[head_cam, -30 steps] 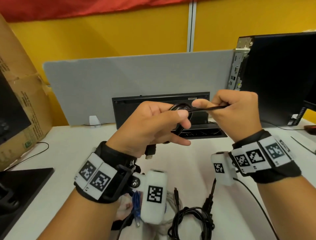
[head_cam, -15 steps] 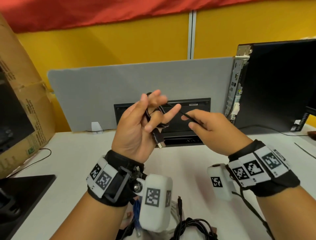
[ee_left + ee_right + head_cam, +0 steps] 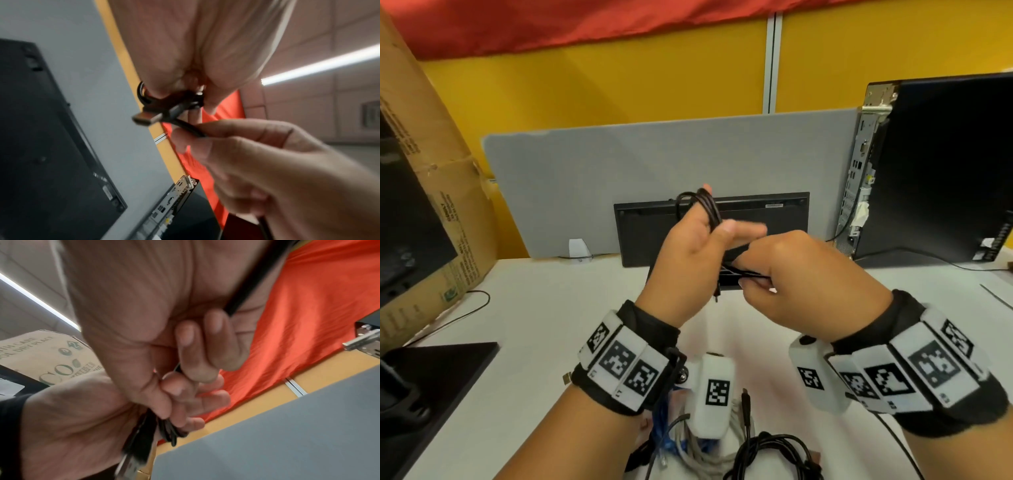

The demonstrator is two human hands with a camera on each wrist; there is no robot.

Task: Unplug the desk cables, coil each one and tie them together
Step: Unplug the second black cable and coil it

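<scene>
While the black computer tower (image 3: 941,171) fills the frame's right edge, I see my left hand (image 3: 688,260) at centre gripping the coiled black cable (image 3: 709,209), my right hand (image 3: 801,274) beside it pinching its free end.

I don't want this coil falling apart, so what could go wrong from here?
The coil hangs on only a few fingers of the left hand, so loops may slip off. The right hand pinches the cable's free end close by; a hard pull could tighten or kink it. The dangling plug could snag.
</scene>
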